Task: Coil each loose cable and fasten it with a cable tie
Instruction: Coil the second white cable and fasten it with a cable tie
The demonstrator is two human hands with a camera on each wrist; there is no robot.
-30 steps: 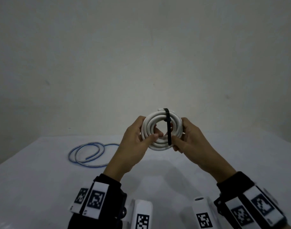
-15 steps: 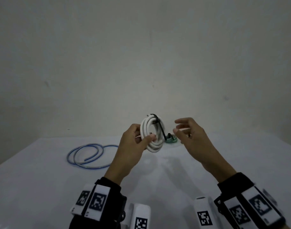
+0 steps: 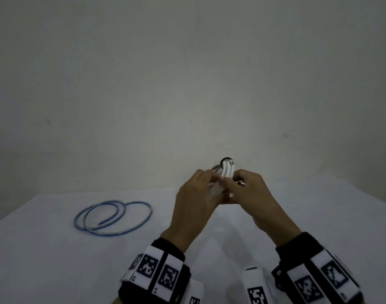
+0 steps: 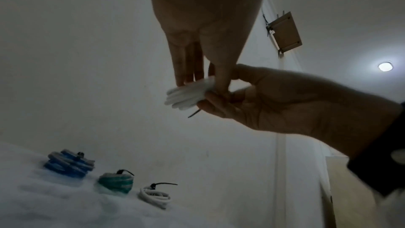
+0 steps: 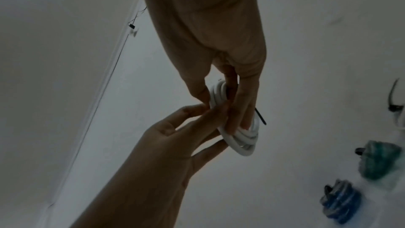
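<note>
Both hands hold a white cable coil (image 3: 227,171) in the air above the table. My left hand (image 3: 211,178) pinches its left side between thumb and fingers. My right hand (image 3: 235,183) grips the coil from the right, with its fingers curled round the loops (image 5: 243,138). A black cable tie (image 3: 226,160) loops over the top of the coil. Its thin tail (image 4: 194,114) sticks out past the right fingers. A loose blue cable (image 3: 113,217) lies in wide loops on the white table (image 3: 56,260), to the left of my hands.
Three tied coils sit in a row on the table beyond my hands: a blue coil (image 4: 69,165), a green coil (image 4: 116,182) and a small white coil (image 4: 154,196), each with a black tie. A plain wall rises behind the table.
Half a second ago my right hand was off the coil, open beside it. It now grips the coil again, and the coil has tipped edge-on with the tie on top.
</note>
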